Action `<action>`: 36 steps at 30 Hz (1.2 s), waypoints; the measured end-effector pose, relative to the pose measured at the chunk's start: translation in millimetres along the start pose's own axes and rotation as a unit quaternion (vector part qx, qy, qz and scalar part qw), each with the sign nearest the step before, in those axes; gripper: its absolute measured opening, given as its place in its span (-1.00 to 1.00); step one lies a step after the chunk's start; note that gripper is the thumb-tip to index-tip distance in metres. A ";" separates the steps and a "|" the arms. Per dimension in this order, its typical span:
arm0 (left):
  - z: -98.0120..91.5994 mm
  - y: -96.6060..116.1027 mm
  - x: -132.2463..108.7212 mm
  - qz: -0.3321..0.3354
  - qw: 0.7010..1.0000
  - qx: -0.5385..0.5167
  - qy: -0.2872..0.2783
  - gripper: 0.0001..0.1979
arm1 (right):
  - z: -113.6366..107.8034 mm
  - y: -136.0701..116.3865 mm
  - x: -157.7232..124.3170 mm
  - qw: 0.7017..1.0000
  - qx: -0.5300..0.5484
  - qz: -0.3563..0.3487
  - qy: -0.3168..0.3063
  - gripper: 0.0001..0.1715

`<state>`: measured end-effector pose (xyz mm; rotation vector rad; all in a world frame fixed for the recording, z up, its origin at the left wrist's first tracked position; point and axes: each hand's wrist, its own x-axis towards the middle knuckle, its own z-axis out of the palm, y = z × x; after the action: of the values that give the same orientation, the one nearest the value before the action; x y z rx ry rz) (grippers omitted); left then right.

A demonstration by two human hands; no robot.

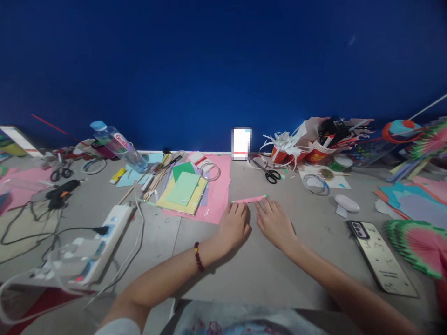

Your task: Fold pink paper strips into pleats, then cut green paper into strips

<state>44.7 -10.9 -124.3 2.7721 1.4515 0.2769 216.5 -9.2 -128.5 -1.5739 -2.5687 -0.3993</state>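
Observation:
A narrow folded paper strip (pixel 249 200), pink with green at its ends, lies across the grey desk in front of me. My left hand (pixel 234 224) rests palm down with its fingertips on the strip's left end. On the right end are the fingers of my right hand (pixel 275 222), also palm down and stretched forward. Both thumbs are apart from the fingers, and neither hand is wrapped round anything. Black-handled scissors (pixel 272 176) lie just beyond my right hand. Left of my left hand are pink sheets (pixel 218 186) under a stack of green and yellow paper (pixel 183 188).
A power strip (pixel 111 237) with cables and a glue gun (pixel 63 193) lie at left, near a leaning bottle (pixel 122 144). At right are a phone (pixel 382 258), a white mouse (pixel 347 204), a pleated paper fan (pixel 419 246) and red cups (pixel 319 151). A blue panel (pixel 195 70) rises behind.

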 end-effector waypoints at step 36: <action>12.4 8.0 -2.0 -0.048 0.999 -0.018 0.015 -0.58 | 9.3 5.7 -2.1 1.000 0.012 0.022 0.016 -0.52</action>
<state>52.1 -16.2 -136.2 2.6705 1.5648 0.3411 222.9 -6.0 -137.0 -1.5988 -2.5012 -0.3837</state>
